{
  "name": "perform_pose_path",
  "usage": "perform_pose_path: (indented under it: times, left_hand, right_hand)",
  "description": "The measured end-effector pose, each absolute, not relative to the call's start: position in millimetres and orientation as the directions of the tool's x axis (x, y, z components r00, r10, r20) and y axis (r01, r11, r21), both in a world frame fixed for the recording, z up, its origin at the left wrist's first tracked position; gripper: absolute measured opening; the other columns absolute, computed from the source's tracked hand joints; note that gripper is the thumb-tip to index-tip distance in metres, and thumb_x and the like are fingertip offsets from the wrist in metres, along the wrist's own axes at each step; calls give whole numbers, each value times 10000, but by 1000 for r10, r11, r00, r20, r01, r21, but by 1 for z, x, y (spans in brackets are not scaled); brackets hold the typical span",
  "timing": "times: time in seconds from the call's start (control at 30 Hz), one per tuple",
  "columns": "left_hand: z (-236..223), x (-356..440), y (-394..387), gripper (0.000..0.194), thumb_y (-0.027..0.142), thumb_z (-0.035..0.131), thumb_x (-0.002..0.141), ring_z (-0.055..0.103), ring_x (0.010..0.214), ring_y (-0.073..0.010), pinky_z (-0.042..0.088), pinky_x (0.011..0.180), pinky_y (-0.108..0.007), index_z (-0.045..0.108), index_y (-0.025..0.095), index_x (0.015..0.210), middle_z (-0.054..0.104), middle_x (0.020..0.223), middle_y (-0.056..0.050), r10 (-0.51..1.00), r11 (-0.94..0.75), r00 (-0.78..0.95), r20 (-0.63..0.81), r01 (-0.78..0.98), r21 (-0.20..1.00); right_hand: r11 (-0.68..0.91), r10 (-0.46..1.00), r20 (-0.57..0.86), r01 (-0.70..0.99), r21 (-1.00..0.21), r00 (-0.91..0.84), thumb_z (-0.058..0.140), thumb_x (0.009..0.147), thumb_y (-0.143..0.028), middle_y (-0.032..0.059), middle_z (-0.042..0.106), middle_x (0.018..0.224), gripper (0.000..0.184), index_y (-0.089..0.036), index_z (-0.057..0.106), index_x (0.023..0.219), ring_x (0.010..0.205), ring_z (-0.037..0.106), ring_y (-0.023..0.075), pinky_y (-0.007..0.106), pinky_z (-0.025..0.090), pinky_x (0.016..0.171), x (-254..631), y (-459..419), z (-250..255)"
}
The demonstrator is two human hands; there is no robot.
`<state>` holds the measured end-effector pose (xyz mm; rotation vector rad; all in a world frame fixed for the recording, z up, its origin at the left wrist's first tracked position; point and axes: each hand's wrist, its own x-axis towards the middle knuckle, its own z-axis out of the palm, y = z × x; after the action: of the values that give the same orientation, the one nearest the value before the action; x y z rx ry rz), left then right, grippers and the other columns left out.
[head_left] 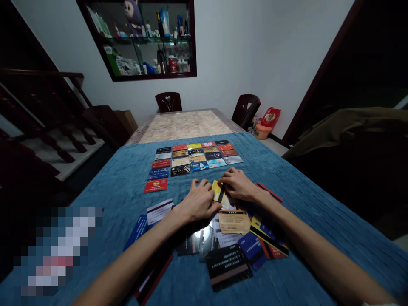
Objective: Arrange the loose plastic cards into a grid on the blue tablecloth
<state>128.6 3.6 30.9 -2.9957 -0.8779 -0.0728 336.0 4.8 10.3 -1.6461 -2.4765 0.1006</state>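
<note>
A yellow card (219, 194) with a dark stripe is held tilted between both hands, above a loose pile of cards. My left hand (199, 200) is closed at its left edge, the thumb low near the card's bottom corner. Bent over its upper right side, my right hand (237, 183) grips the card with the fingertips. Just below lie a tan card (234, 222), a black card (228, 267) and a blue card (251, 248), most of them overlapping. Farther off, rows of cards are laid out, with a red card (156, 185) at the near left end.
A blue cloth (108, 187) covers the near part of the table. Beyond it shows the patterned tabletop (188, 123). Two dark chairs (168, 102) stand at the far side, and a red bag (270, 117) sits on the floor at the right. A pixelated patch hides the lower left.
</note>
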Motion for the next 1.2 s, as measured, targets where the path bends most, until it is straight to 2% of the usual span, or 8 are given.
perform_pose_path:
  times: [0.23, 0.43, 0.53, 0.73, 0.93, 1.2]
  left_hand:
    - [27, 133, 0, 389, 466, 508, 937, 532, 1101, -318, 365, 954, -543, 686, 120, 946, 669, 1054, -165, 597, -800, 799, 69, 600, -21]
    - [22, 133, 1, 395, 445, 484, 941, 540, 1091, -322, 364, 965, -564, 679, 102, 962, 669, 1049, -171, 619, -783, 780, 90, 622, -11]
    - [24, 133, 0, 368, 420, 485, 937, 545, 1084, -319, 364, 971, -564, 675, 105, 951, 671, 1046, -172, 627, -778, 775, 82, 628, 9]
    - [30, 132, 5, 288, 348, 489, 915, 568, 1055, -312, 369, 961, -550, 669, 133, 850, 700, 1001, -158, 616, -787, 785, 61, 612, 79]
    - [39, 128, 14, 272, 264, 469, 890, 614, 966, -281, 390, 912, -489, 690, 157, 774, 725, 863, -112, 613, -784, 789, 31, 603, 151]
    - [37, 123, 27, 297, 200, 459, 881, 657, 823, -218, 437, 802, -349, 741, 170, 794, 745, 847, -93, 625, -773, 774, 95, 598, 211]
  right_hand:
    - [372, 928, 94, 901, -223, -360, 526, 843, -165, 102, 680, 1081, 352, -220, 717, 1135, 1045, 484, 276, 388, 350, 844, 337, 4, 11]
    - [404, 915, 132, 874, -269, -382, 542, 785, -115, 91, 682, 1044, 393, -223, 726, 1114, 1029, 489, 261, 375, 350, 853, 342, 5, 6]
    - [430, 902, 167, 857, -283, -397, 540, 768, -94, 87, 679, 1055, 415, -225, 728, 1115, 1022, 489, 253, 377, 354, 868, 344, 6, 5]
    - [503, 861, 253, 813, -292, -442, 556, 819, -113, 84, 673, 1024, 328, -214, 733, 1075, 960, 508, 234, 386, 369, 856, 349, 8, 2]
    - [535, 834, 338, 788, -305, -436, 589, 879, -149, 76, 677, 987, 212, -205, 733, 1024, 930, 516, 214, 359, 369, 828, 349, 10, -3]
    - [548, 821, 400, 757, -357, -406, 576, 927, -186, 75, 711, 975, 149, -185, 715, 982, 950, 551, 209, 363, 380, 866, 348, 10, -5]
